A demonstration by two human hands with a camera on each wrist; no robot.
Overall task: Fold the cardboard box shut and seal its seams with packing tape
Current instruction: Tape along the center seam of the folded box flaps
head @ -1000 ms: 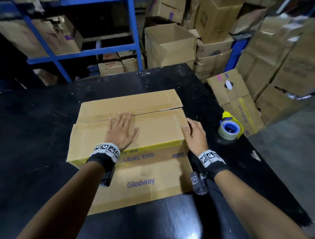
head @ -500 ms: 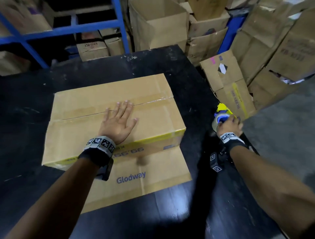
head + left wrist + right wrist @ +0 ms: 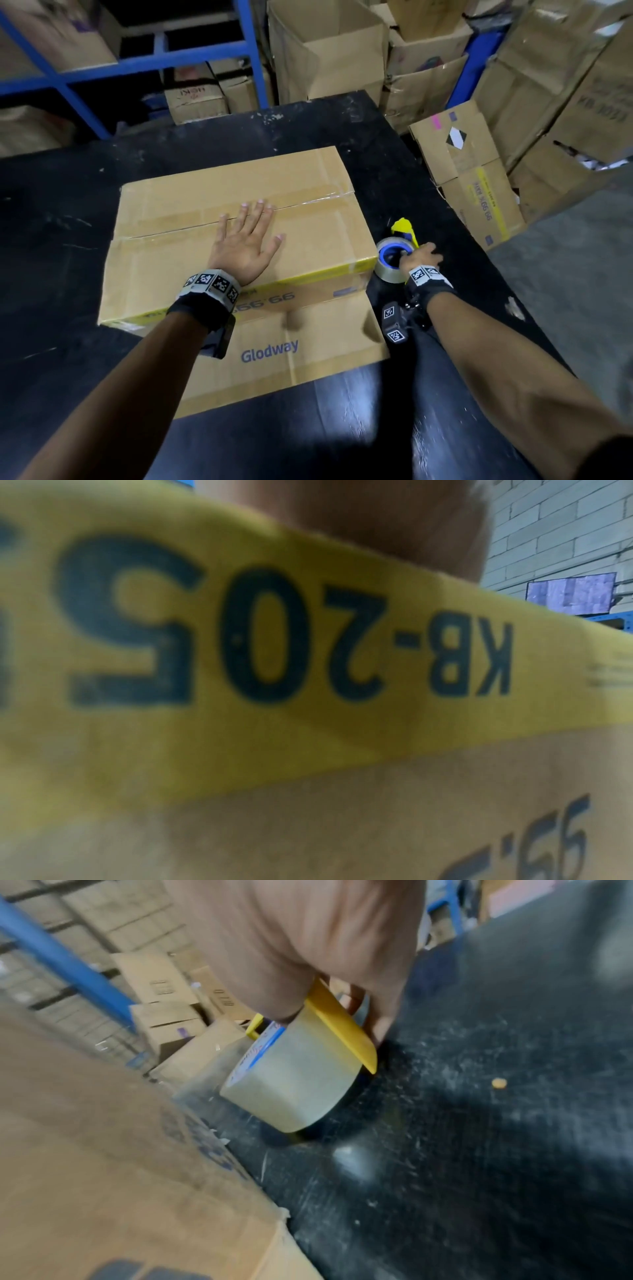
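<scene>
A brown cardboard box (image 3: 191,253) with a yellow band lies on the black table (image 3: 394,164), its top flaps folded down and meeting along a centre seam. My left hand (image 3: 248,240) presses flat on the near flap, fingers straight and reaching the seam. To the right of the box stands a clear tape roll (image 3: 388,262) with a blue core in a yellow dispenser (image 3: 403,226). My right hand (image 3: 419,257) grips the tape roll (image 3: 291,1085), thumb in the core and fingers behind the yellow dispenser (image 3: 342,1031). The left wrist view shows only the box's yellow band (image 3: 308,647) up close.
A flat cardboard sheet (image 3: 274,363) marked Glodway lies under the box, sticking out toward me. Stacked cartons (image 3: 472,171) crowd the floor at the table's right edge and behind it, next to a blue rack (image 3: 144,65).
My right hand left the box's right edge, reached right to the tape roll and took hold of it. The left hand stayed flat on the flap.
</scene>
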